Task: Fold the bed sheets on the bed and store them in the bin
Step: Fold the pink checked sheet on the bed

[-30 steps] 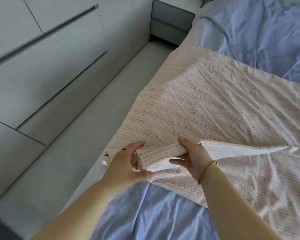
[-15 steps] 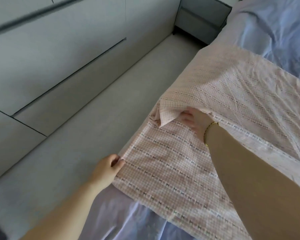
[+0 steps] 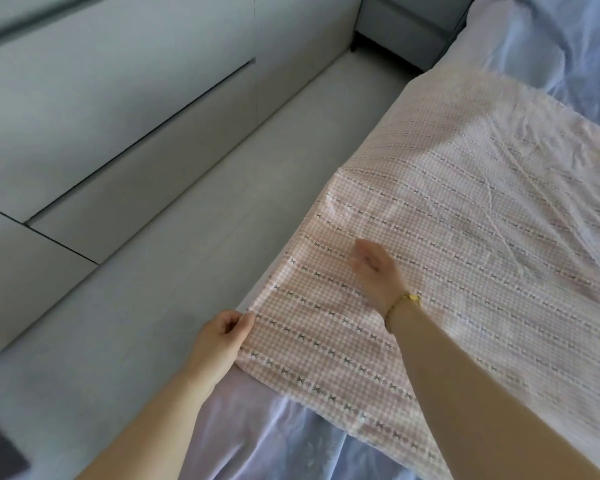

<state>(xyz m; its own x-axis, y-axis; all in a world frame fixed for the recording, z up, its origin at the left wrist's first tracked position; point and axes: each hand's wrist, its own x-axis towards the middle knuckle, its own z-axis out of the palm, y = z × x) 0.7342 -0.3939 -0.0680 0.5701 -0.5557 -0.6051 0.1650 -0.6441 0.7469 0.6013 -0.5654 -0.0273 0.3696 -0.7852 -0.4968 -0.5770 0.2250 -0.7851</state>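
Pink checked sheet (image 3: 465, 237) spread on the bed (image 3: 471, 46), over a pale blue sheet (image 3: 291, 445) that shows at the near edge and the far right. Its near portion, a layer with crisp rows of small dark crosses, lies over a paler, creased portion beyond. The left hand (image 3: 219, 337) pinches the sheet's near-left corner at the bed's edge. The right hand (image 3: 374, 268), blurred, is over the patterned layer with fingers extended, gripping nothing; contact with the cloth cannot be judged. A gold bracelet (image 3: 404, 303) circles the right wrist. The hands are apart. Left of the bed: grey floor (image 3: 153, 271), pale cabinet fronts (image 3: 101, 98), and a grey nightstand (image 3: 406, 26) at the far end.
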